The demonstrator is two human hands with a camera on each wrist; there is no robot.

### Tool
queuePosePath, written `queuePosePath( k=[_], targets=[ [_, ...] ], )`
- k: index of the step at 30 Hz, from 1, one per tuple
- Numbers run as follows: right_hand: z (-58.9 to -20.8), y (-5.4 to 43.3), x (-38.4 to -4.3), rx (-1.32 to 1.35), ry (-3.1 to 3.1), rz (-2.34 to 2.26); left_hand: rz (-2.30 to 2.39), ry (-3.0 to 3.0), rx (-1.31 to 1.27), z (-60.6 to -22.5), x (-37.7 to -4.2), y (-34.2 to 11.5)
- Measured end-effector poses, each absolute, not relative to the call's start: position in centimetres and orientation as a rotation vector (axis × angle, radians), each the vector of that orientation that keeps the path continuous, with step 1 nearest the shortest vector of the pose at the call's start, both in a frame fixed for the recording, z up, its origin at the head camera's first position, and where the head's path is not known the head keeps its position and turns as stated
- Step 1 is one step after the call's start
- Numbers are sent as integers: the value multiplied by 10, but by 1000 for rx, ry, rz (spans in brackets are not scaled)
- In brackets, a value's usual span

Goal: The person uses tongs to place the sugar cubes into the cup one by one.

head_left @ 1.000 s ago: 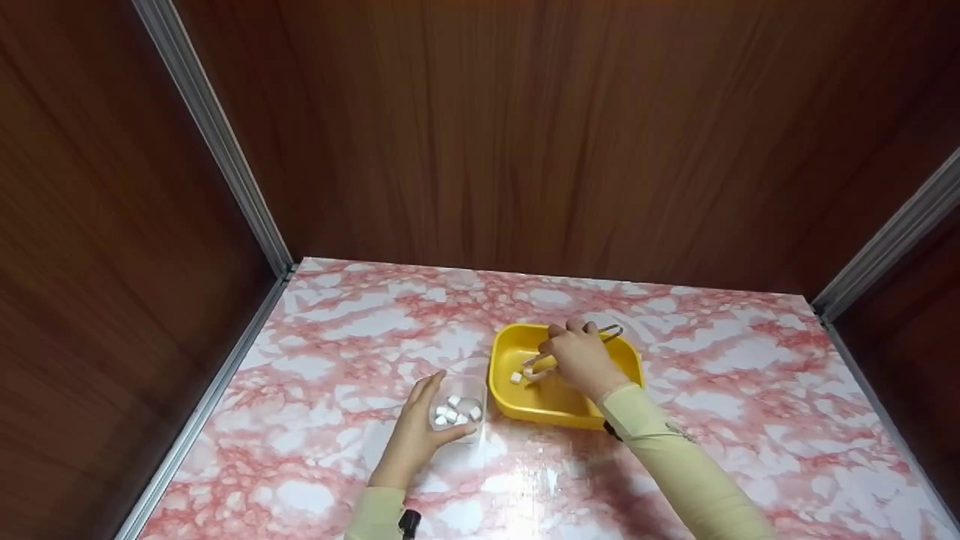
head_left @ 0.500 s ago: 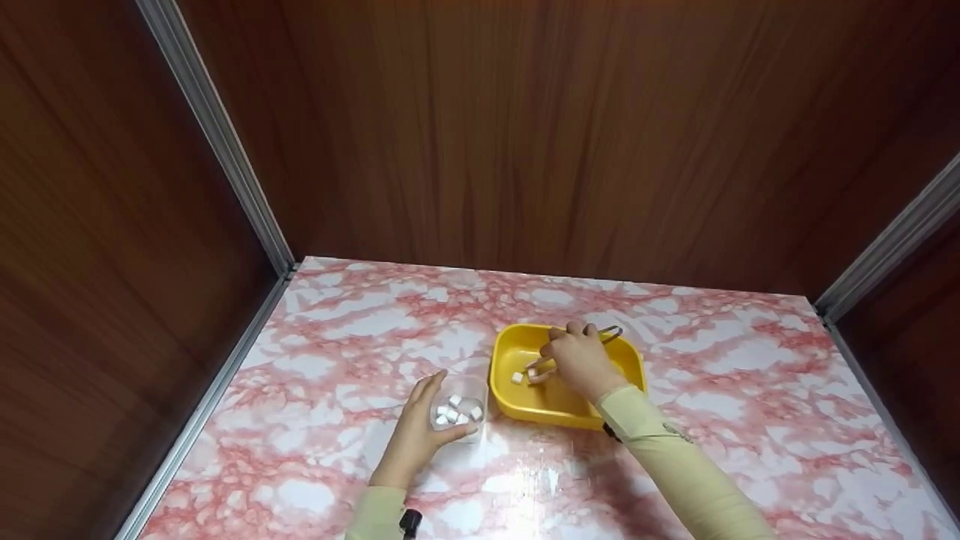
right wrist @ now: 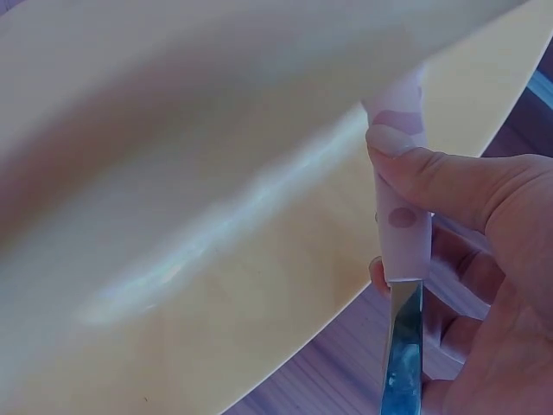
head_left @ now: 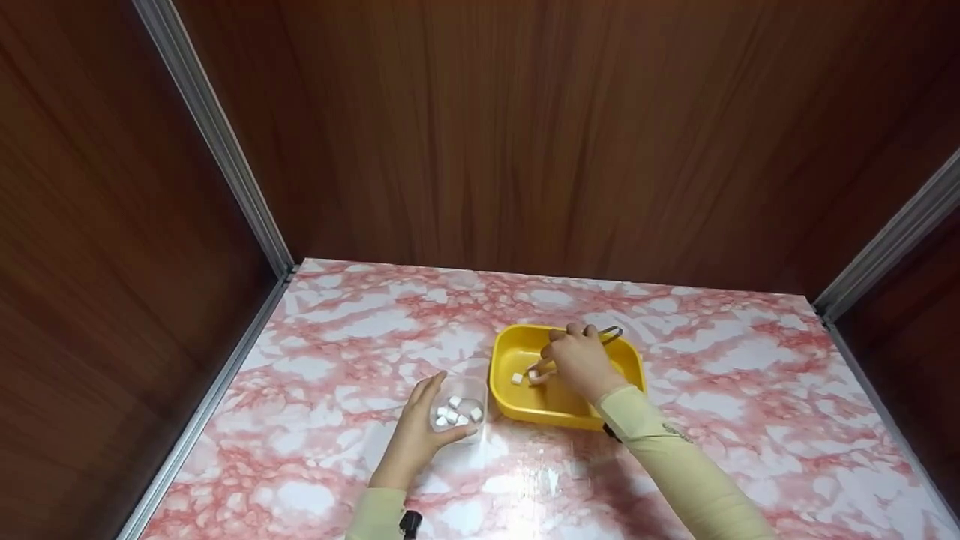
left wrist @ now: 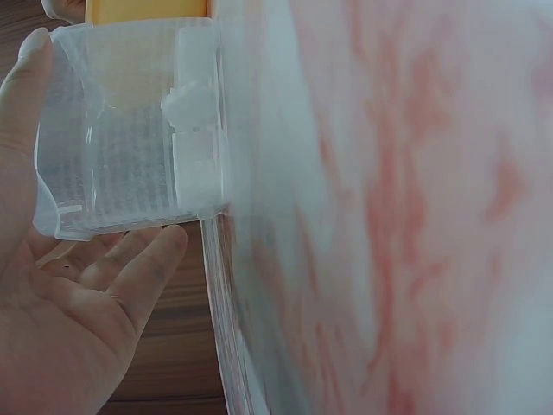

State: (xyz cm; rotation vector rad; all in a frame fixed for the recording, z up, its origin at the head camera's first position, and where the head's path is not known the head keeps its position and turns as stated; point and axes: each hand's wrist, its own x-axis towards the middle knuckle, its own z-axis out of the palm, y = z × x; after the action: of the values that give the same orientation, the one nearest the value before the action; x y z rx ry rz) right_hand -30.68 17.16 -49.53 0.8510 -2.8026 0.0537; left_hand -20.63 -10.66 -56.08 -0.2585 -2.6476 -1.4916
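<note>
My left hand holds a small clear plastic container, thumb and fingers on opposite sides of it. Several white cubes lie inside. To the right stands a yellow plastic basin. My right hand reaches over it and grips pink-handled tongs, whose metal bend sticks out past the far rim. A white cube is between the tong tips; whether they clamp it, I cannot tell. Just left of it another white cube rests on the basin floor. The right palm hides part of the basin.
The table has a red and white marbled top. Brown wood-grain panels close it in at the back and both sides, with metal rails at the corners. The container stands close to the basin's left wall.
The tong tips have shifted slightly right and down around the right-hand cube and drawn closer to it. My left hand and the container stay where they were.
</note>
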Motion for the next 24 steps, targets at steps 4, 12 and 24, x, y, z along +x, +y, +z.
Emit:
queuePosePath(
  k=[4,12,24],
  targets=[
    [-496,172,-307,840,-2813,43,-1490,-2644,-264,-560,-206,-107],
    [-496,172,-305,860,-2810,14,-1495,-2651,-245,-561,-205,-106],
    [-497,172,-306,883,-2764,-4,-1498,-2647,-277,-561,-205,-107]
  ],
)
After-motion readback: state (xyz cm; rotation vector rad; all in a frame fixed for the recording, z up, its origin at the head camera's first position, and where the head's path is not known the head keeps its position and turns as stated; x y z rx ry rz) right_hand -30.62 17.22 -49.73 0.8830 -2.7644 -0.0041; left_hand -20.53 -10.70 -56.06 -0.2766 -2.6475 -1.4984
